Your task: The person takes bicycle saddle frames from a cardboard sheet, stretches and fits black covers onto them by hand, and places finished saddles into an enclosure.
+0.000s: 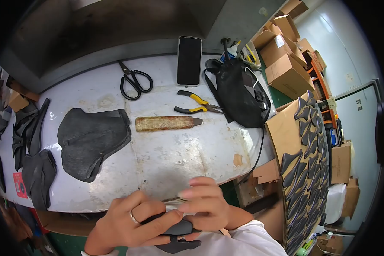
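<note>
At the table's near edge, close to my body, my left hand (136,217), with a ring on one finger, grips a dark grey curved piece (179,228) of leather-like or rubbery material. My right hand (209,205) holds the same piece from the other side; its upper fingers are raised and smeared by motion. Fingers cover much of the piece. Below it hangs another dark flap (179,246), and I cannot tell whether it is joined on. Farther up the table lie a wrapped-handle knife (168,123) and a stack of dark grey sheets (91,138).
Black-handled scissors (134,81), yellow-black pliers (198,103), a phone (189,61) and a black bag (239,94) lie toward the back. More dark pieces (38,177) are at left. A cardboard sheet (286,123) at right bears several curved dark parts; boxes (290,74) stand behind.
</note>
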Available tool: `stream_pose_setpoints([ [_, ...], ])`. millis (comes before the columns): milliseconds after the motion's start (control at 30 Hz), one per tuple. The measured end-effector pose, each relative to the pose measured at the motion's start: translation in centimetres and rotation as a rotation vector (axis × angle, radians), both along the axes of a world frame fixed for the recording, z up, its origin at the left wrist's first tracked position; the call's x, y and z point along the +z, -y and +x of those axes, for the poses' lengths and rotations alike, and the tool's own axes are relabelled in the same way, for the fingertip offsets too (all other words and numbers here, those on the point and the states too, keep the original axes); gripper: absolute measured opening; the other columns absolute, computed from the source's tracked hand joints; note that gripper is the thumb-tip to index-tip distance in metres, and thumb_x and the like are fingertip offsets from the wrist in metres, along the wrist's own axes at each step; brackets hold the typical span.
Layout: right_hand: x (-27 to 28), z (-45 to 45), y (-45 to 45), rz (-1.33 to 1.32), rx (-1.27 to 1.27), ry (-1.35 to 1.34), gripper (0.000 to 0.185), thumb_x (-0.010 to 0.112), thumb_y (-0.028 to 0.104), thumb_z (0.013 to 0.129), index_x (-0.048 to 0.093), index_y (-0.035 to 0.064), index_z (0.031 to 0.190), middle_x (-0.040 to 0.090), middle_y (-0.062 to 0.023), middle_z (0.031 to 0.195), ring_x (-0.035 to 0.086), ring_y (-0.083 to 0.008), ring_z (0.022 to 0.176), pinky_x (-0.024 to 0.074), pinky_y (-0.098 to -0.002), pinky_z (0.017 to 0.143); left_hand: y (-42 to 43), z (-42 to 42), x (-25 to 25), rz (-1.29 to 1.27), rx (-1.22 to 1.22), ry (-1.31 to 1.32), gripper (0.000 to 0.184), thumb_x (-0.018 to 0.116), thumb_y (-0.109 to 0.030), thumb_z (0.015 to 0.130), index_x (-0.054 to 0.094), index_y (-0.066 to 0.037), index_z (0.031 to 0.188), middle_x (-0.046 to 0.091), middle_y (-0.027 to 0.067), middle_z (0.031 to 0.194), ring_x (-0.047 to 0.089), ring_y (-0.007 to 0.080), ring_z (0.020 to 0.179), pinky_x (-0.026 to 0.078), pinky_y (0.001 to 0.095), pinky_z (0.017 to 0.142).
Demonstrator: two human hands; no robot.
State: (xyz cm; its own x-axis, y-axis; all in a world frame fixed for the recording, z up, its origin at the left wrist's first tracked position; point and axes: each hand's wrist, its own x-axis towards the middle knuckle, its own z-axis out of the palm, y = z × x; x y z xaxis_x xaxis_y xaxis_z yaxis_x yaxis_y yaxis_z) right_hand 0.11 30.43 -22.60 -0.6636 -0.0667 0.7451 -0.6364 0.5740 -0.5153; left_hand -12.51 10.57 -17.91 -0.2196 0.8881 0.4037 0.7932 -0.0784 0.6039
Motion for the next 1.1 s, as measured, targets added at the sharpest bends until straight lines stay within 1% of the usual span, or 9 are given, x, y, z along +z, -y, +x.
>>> stream_pose_setpoints([
  [67,0.1,-0.2,0.1,-0.071,0.143,0.172,0.03,0.082,0.031,0.078,0.065,0.0076,0.081,0.058,-0.0146,0.122,0.054,-0.0344,0.117,0.0445,-0.0513,0.097,0.0,0.2,0.2,-0.012,0.007,-0.044,0.048,0.078,-0.032,0.067,0.071,-0.012,0.11,0.056,0.0014,0.088,0.051,0.0163,0.069,0.045,0.0255,0.049],
  [133,-1.3,-0.8,1.6,-0.846,0.157,0.291,0.063,0.089,0.03,0.069,0.057,0.0049,0.118,0.054,-0.02,0.129,0.05,-0.038,0.123,0.0389,-0.0537,0.103,-0.3,0.8,0.3,-0.021,0.089,-0.068,0.056,0.081,-0.024,0.068,0.066,-0.006,0.119,0.057,0.0051,0.092,0.052,0.0184,0.073,0.047,0.0268,0.055],
  [300,-4.5,-1.8,1.7,-0.771,0.137,0.069,0.101,0.091,0.027,0.066,0.031,0.0022,0.143,0.047,-0.0255,0.136,0.043,-0.041,0.132,0.0289,-0.0549,0.112,-1.4,2.3,-1.2,0.044,0.087,0.131,0.091,0.079,-0.001,0.07,0.029,0.005,0.146,0.054,0.022,0.116,0.055,0.0304,0.094,0.047,0.0403,0.08],
  [600,-2.6,1.3,1.2,-0.755,-0.084,0.392,0.026,0.053,0.02,0.1,0.057,-0.0059,0.099,0.063,-0.0164,0.094,0.057,-0.0189,0.078,0.0462,-0.0294,0.07,-0.6,1.4,-2.6,0.221,0.438,0.672,0.084,0.077,-0.004,0.077,0.03,0.007,0.147,0.046,0.0207,0.13,0.052,0.0287,0.114,0.043,0.0365,0.098],
  [700,-2.4,1.1,1.9,-0.716,-0.115,0.239,0.022,0.052,0.015,0.1,0.058,-0.0057,0.096,0.063,-0.0154,0.092,0.059,-0.0189,0.073,0.0459,-0.0283,0.064,-0.7,-0.3,-3.0,0.034,0.527,0.52,0.099,0.079,-0.028,0.08,0.016,0.004,0.15,0.028,0.0281,0.148,0.027,0.039,0.141,0.022,0.0467,0.115],
  [800,-0.4,0.1,2.2,-0.48,-0.096,0.276,0.016,0.058,0.011,0.095,0.059,-0.0047,0.094,0.063,-0.0167,0.092,0.06,-0.0238,0.069,0.048,-0.0319,0.061,-0.5,0.3,-4.6,0.228,0.312,0.367,0.114,0.088,-0.055,0.061,0.029,-0.004,0.144,0.028,0.0305,0.147,0.028,0.0422,0.138,0.023,0.0509,0.112],
  [933,0.4,-0.7,2.2,-0.327,0.037,0.219,0.011,0.064,0.007,0.089,0.061,-0.0034,0.09,0.063,-0.0173,0.092,0.062,-0.0309,0.067,0.05,-0.0353,0.058,-1.6,1.0,-4.7,0.446,0.421,0.441,0.092,0.093,-0.039,0.059,0.047,-0.003,0.13,0.045,0.0266,0.133,0.049,0.0356,0.117,0.04,0.0458,0.098],
  [1033,-0.2,-0.6,1.7,-0.344,0.119,0.226,0.011,0.064,0.008,0.09,0.061,-0.0021,0.088,0.064,-0.0159,0.086,0.065,-0.0294,0.068,0.0506,-0.0341,0.057,-0.3,0.1,-3.3,0.175,0.324,0.388,0.036,0.087,-0.017,0.064,0.067,0.003,0.086,0.066,0.0122,0.085,0.063,0.0233,0.081,0.051,0.0316,0.07],
  [1100,-3.1,0.1,2.0,-0.633,-0.044,0.202,0.013,0.059,0.01,0.094,0.061,-0.0015,0.088,0.065,-0.0139,0.08,0.067,-0.025,0.068,0.0496,-0.0327,0.053,0.6,-0.3,-4.1,0.398,0.405,0.204,0.039,0.084,-0.021,0.072,0.063,0.002,0.094,0.063,0.0099,0.076,0.062,0.0206,0.065,0.05,0.0278,0.059],
])
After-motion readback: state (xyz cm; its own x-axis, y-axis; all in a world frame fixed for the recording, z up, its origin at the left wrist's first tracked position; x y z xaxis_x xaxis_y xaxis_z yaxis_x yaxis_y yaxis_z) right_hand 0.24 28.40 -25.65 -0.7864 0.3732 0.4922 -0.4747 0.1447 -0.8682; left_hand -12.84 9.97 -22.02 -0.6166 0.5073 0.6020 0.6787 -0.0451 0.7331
